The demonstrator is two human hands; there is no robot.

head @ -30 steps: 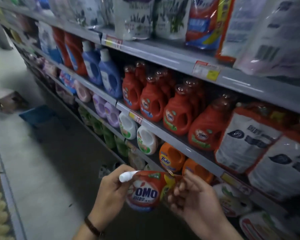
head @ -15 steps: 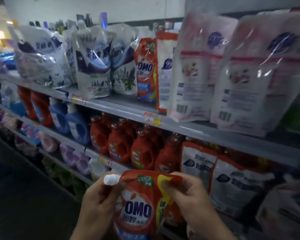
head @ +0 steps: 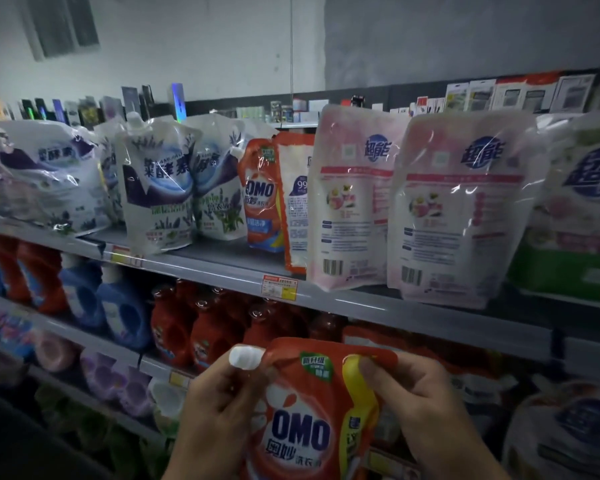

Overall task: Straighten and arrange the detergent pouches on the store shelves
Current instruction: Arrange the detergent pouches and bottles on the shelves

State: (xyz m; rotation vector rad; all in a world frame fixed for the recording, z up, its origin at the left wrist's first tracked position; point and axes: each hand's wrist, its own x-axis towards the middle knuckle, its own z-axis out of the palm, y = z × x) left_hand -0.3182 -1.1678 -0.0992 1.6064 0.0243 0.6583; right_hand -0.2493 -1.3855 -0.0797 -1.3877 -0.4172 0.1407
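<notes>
I hold a red OMO detergent pouch [head: 303, 410] upright in front of the lower shelves. My left hand [head: 219, 414] grips its upper left corner just under the white spout cap [head: 245, 356]. My right hand [head: 420, 407] pinches the upper right corner by the yellow stripe. On the top shelf [head: 347, 299] stands another red OMO pouch [head: 260, 195], with a red-edged white pouch [head: 295, 199] leaning beside it. White-and-purple pouches [head: 156, 185] fill the shelf's left, and pink-and-white pouches [head: 354, 202] lean forward on its right.
Red detergent bottles [head: 205, 327] and blue bottles [head: 118, 306] line the second shelf behind the held pouch. A yellow-and-red price tag [head: 279, 287] hangs on the top shelf edge. A green-and-white pack [head: 575, 216] sits at far right. Small boxed goods [head: 499, 95] stand behind the pouches.
The view has tilted up from the aisle floor to the top shelf. Both hands have lifted the OMO pouch from lying sideways to upright, keeping their grip on its top corners.
</notes>
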